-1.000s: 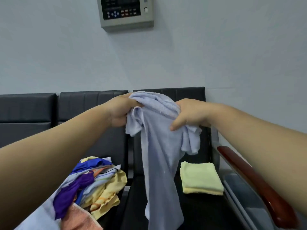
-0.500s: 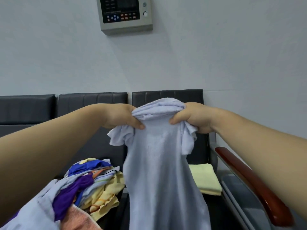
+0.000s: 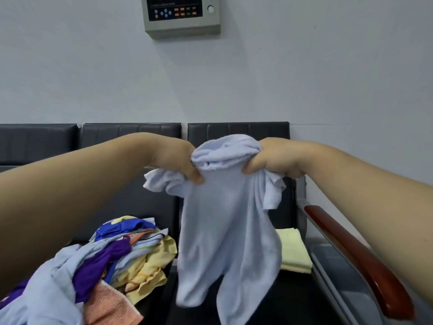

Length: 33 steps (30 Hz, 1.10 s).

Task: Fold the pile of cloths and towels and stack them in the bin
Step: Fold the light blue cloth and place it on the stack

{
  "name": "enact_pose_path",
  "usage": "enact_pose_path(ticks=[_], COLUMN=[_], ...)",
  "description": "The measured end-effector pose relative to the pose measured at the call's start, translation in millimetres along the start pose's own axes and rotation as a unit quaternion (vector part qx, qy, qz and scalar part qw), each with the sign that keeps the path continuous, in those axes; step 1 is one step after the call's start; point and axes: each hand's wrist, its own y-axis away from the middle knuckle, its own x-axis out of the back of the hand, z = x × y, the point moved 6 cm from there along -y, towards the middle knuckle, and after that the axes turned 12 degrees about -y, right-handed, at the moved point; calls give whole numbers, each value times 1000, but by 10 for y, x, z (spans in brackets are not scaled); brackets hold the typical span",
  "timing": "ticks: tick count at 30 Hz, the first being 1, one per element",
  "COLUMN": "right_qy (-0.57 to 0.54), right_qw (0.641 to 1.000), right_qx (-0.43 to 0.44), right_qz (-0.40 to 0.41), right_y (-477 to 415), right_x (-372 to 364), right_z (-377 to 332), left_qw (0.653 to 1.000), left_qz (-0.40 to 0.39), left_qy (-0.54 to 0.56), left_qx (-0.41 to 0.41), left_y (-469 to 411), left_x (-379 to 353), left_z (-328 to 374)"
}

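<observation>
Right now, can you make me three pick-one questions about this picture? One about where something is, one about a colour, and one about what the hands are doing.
1. Where does the folded yellow towel lie?
A. On the black seat, partly behind the hanging towel
B. On the floor
C. In a drawer

2. What colour is the hanging towel?
A. Red
B. Pale blue
C. Green

3. What are the hands doing?
A. Lying flat on the seat
B. Only one holds the towel
C. The left hand and right hand both grip the towel's bunched top

Answers:
1 A: it sits on the seat at the right, with one edge hidden by the hanging towel.
2 B: the whole cloth is pale blue.
3 C: the fingers of both hands curl round the top while the rest hangs down.
</observation>
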Motion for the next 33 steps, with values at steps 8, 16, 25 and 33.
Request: enact_pose_path(ticks=[8,16,25,33], right_qy=[39,98,-21,245], right_qw=[995,994,993,961], right_qx=[-21,-51,-37,-97], right_qz=[-92,-24,-110,-87], right_y=[35,-23,-89,-204], right_x=[-173,-196,-383,-438], right_z=[219,381,684,879], left_qw=[841,996,885,997], left_qz=[-25,28,-3,18], left_qy=[518,-86,462,-68], left_qx=[-153,25,-59,-15], left_y=[-74,-86,-173,-348], left_x=[-102,-395,-601,-875], left_z=[-16,-137,-197,-266])
